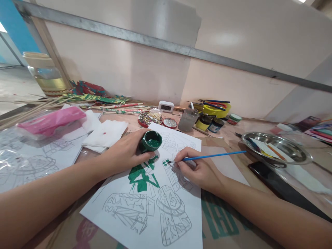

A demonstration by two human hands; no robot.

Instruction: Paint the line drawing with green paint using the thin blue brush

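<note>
In the head view, my left hand (pixel 129 148) is wrapped around a small jar of green paint (pixel 151 141), tilted so its wet green inside shows. My right hand (pixel 195 167) grips a thin blue paintbrush (pixel 212 156) like a pen. Its dark tip meets the white drawing sheet (pixel 103 216) at small green spots atop one outlined figure. Line drawings cover the sheet, and a patch of green paint (pixel 142 178) fills part of another figure below the jar. Cardboard with printed characters (pixel 220 218) lies beneath the paper.
Left are folded white tissues (pixel 105 135), a pink packet (pixel 52 121) and a jar of yellowish liquid (pixel 49 77). Behind stand a small digital clock (pixel 166 107), a cloudy water cup (pixel 188 120) and paint jars (pixel 203 122). A metal bowl (pixel 306 155) and black phone (pixel 280 186) lie right.
</note>
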